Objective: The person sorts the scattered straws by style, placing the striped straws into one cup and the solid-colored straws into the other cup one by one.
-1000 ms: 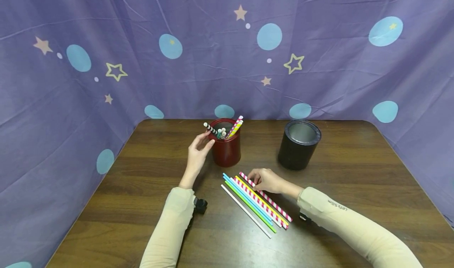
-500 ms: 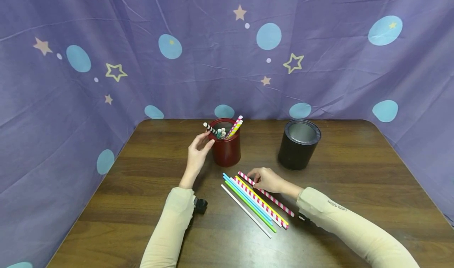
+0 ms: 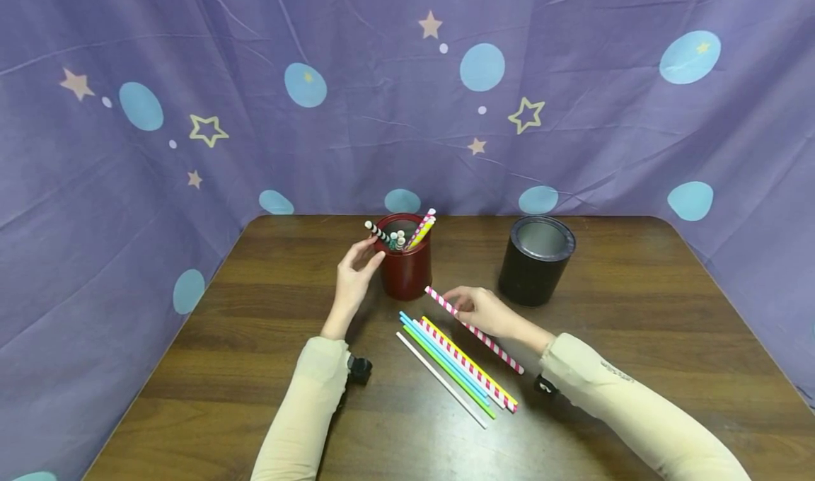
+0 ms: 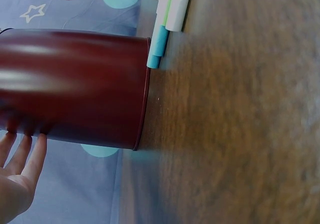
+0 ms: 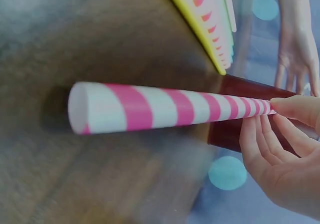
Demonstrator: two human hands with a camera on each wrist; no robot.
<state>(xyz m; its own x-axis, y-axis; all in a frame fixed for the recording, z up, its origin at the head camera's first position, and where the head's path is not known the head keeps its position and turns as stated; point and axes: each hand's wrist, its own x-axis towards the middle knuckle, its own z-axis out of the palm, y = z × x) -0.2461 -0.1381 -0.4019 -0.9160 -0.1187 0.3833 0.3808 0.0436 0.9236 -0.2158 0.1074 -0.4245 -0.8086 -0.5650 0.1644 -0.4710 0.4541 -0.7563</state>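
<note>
My right hand (image 3: 490, 313) pinches a pink-and-white striped paper straw (image 5: 195, 108) between thumb and fingers, raised off the table and slanting, its far end near the red can. With my left hand (image 3: 354, 276) I touch the left side of a dark red can (image 3: 407, 276) near its rim. The left wrist view shows extended fingers (image 4: 35, 159) with tips against the can wall (image 4: 75, 84). Several straws stand in the can, among them a black-and-white striped one (image 3: 376, 230) and a yellow one (image 3: 422, 233).
Several loose straws lie side by side in front of the red can: a yellow one (image 3: 446, 337), a green one (image 3: 471, 395), a white one (image 3: 439, 378), blue and pink-striped ones. A black can (image 3: 531, 272) stands behind my right hand. Purple cloth (image 3: 573, 148) hangs behind the table.
My right hand has lifted the pink-and-white striped straw away from the other straws and moved it back toward the red can. My left hand has stayed at the can.
</note>
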